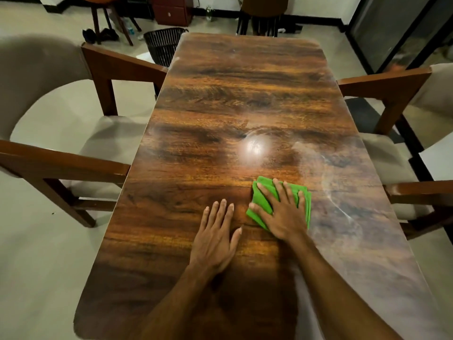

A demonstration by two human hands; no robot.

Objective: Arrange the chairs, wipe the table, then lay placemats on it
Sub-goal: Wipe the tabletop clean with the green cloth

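Head view: pressed green cloth [256, 218] flat under right hand [282, 214], fingers spread straight, right of mid-width on the counter [220, 94], toward its near edge; laid left hand [215, 239] just beside, fingers straight, holding nothing.

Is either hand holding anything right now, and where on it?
Nothing is gripped. The right hand presses flat on top of the green cloth; the left hand rests bare on the table.

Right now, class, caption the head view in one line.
Right hand presses a green cloth on the wooden table; left hand rests flat beside it.
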